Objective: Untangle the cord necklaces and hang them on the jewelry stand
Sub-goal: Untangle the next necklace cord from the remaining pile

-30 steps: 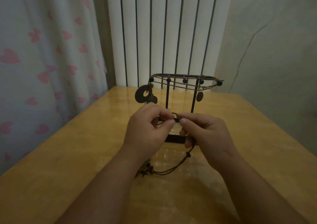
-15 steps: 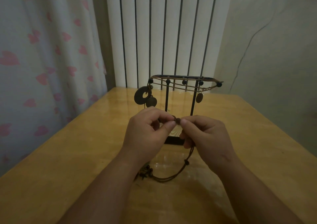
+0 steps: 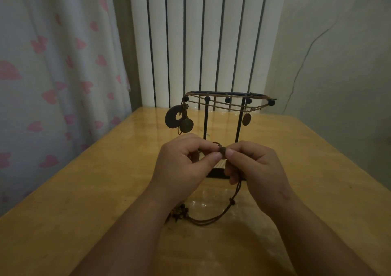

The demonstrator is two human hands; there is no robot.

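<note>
One cord necklace left to hang

Several necklaces hang on the jewelry stand (image 3: 222, 98) at frame centre; left hand (image 3: 182, 165) and right hand (image 3: 256, 168) both pinch the last cord necklace (image 3: 222, 150).

The desk (image 3: 84, 201) lies open at the left and right of the frame; the jewelry stand (image 3: 222, 132) blocks the centre, with the radiator (image 3: 201, 43) behind it.

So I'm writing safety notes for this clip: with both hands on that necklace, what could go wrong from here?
The left hand and right hand pinch the cord necklace in front of the jewelry stand; a hard tug might tighten its knots or knock the stand. The loop trailing on the table could snag under a forearm.
</note>
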